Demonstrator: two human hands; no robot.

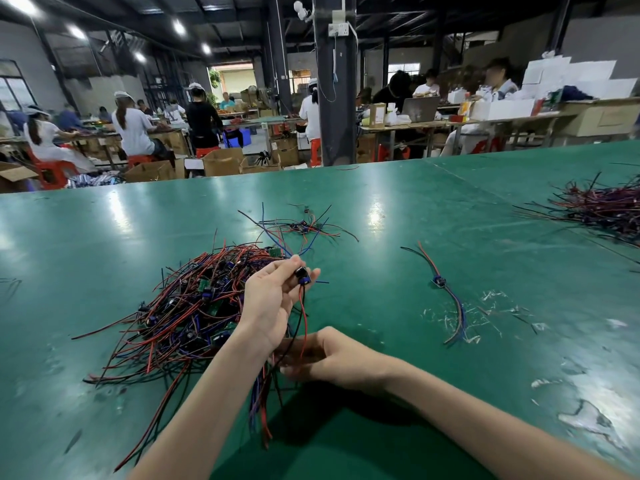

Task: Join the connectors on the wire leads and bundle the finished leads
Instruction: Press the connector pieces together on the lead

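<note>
"What covers the green desk [415, 209]?"
"A tangled pile of wire leads [194, 306] at near left, with a single lead [446, 292] well apart to the right."
"And the hands?"
"The left hand [270, 303] pinches a connector [302, 275]. The right hand [329, 358], just nearer, curls round its hanging wires [302, 317]."

Green surface [415, 209], glossy. Left of centre: large tangled pile [180, 306] of red, black and blue leads with small boards. Behind it, a small loose cluster [298, 228]. Right: one lead [440, 282] lying alone, white scuffs [485, 313] beside it. Far right: second heap [602, 209].
</note>
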